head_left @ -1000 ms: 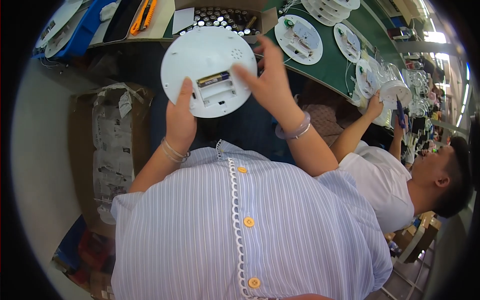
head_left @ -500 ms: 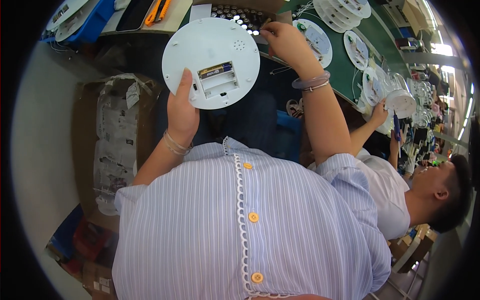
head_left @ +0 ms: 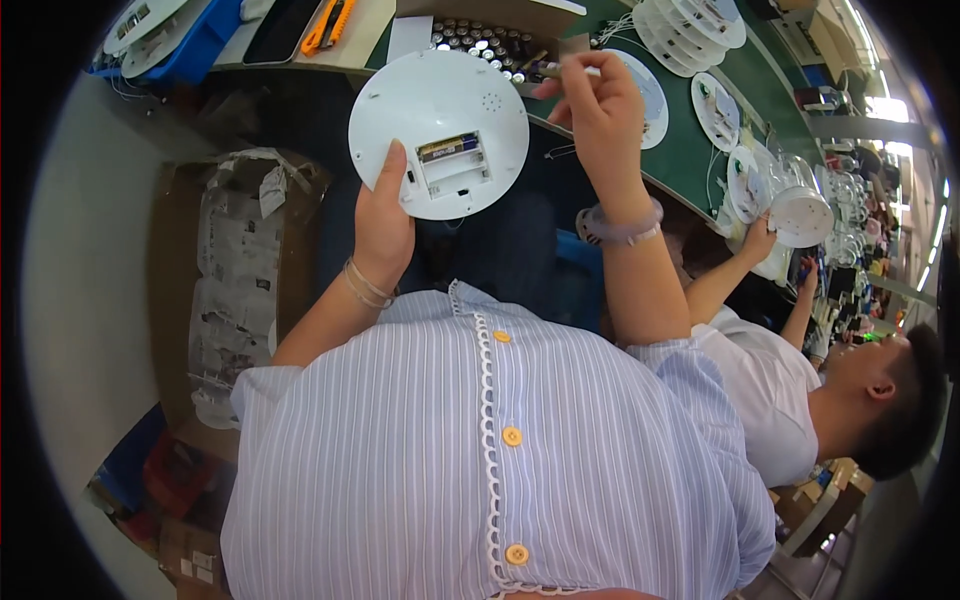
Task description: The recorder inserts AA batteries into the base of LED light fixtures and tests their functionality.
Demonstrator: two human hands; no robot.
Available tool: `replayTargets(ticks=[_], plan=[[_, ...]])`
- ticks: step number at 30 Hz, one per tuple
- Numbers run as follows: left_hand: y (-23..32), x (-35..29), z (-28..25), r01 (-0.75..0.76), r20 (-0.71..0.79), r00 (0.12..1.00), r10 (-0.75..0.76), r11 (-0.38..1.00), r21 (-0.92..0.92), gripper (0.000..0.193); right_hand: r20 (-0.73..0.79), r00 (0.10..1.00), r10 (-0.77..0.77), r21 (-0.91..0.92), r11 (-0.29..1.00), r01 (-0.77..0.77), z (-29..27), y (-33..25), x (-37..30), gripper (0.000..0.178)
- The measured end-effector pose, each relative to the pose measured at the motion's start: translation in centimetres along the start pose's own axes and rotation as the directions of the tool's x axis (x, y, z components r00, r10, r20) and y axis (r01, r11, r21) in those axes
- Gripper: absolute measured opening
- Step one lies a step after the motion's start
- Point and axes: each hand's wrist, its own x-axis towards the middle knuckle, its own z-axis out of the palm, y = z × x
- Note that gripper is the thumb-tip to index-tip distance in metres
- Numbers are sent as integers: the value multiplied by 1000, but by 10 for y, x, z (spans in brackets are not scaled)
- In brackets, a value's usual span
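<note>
At the far left of my feed, a blue bin (head_left: 200, 50) is holding white discs, and an orange cutter (head_left: 328, 27) is lying nearby. With the left hand (head_left: 385, 215) I'm gripping a white round housing (head_left: 430, 100), thumb on its face, other fingers hidden; one battery (head_left: 448, 147) is sitting in its compartment's upper slot. Beyond it, a carton of batteries (head_left: 410, 37) is standing open. Beside that carton, my right hand (head_left: 612, 115) is pinching a small cylinder (head_left: 592, 72) between narrowed fingertips. Farther right, round assemblies (head_left: 715, 107) are lying on a green table (head_left: 675, 140).
</note>
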Motion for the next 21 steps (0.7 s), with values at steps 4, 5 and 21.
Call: replayTargets(ticks=[4,5,21], plan=[[-3,5,5,11,-3,1000,-11,997,74,39,319,947,40,104,992,-77,8,-15,-42,25],[-4,5,6,17,4,1000,-17,995,95,39,393,919,-40,-22,998,53,6,-16,-46,33],[-2,-5,17,188,95,977,-190,982,25,39,-94,993,-76,-142,988,62,4,15,-77,38]])
